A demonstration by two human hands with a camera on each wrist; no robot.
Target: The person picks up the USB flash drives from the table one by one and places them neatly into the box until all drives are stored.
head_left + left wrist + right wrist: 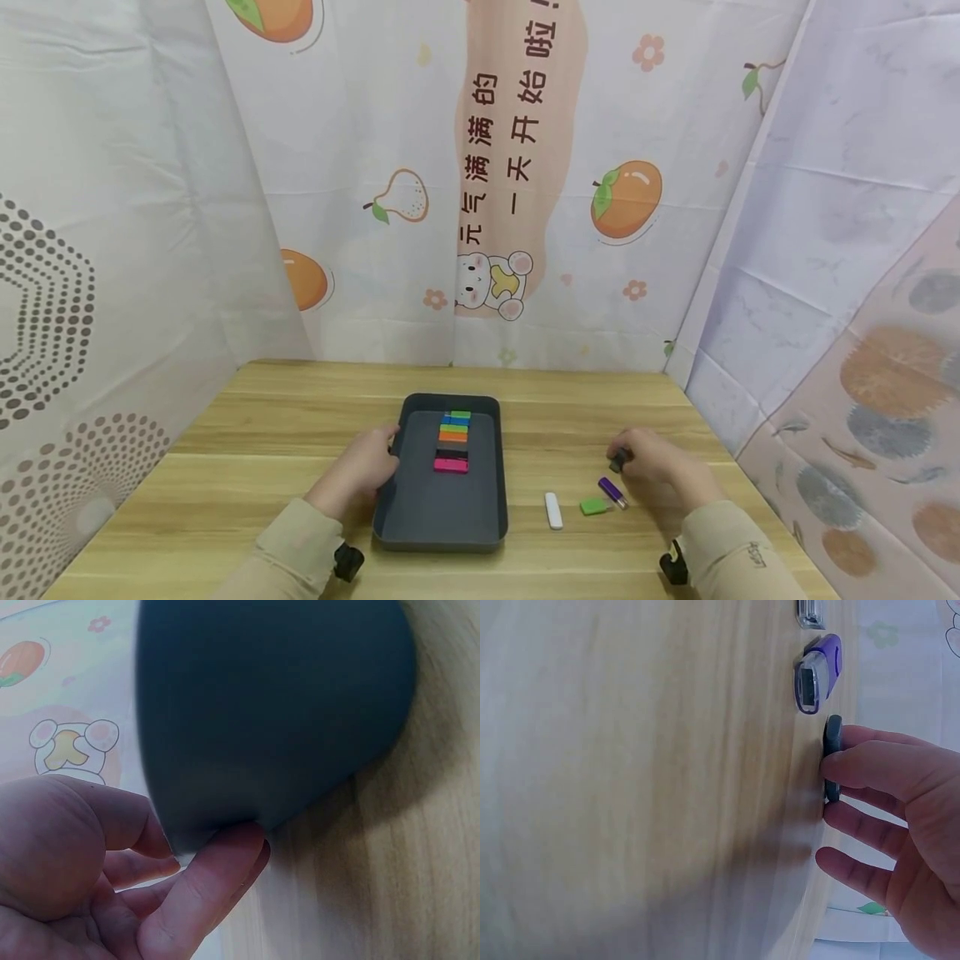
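Note:
My left hand (pixel 366 463) holds the left wall of a dark grey tray (pixel 442 517); in the left wrist view its fingertips lie at the tray's edge (pixel 277 720). My right hand (pixel 654 458) pinches a dark USB flash drive (pixel 618 459) between thumb and fingers, low over the table; in the right wrist view the drive (pixel 833 761) stands on its narrow side. Just in front of it lies a purple USB flash drive (pixel 612 492) with a clear cap. A green USB flash drive (pixel 595 507) and a white one (pixel 553 510) lie to its left.
Inside the tray several flash drives form a column, from a pink one (pixel 451 466) through an orange one (pixel 453 437) to blue and green at the far end. The wooden table (pixel 300 400) meets printed curtains (pixel 390 275) behind and at both sides.

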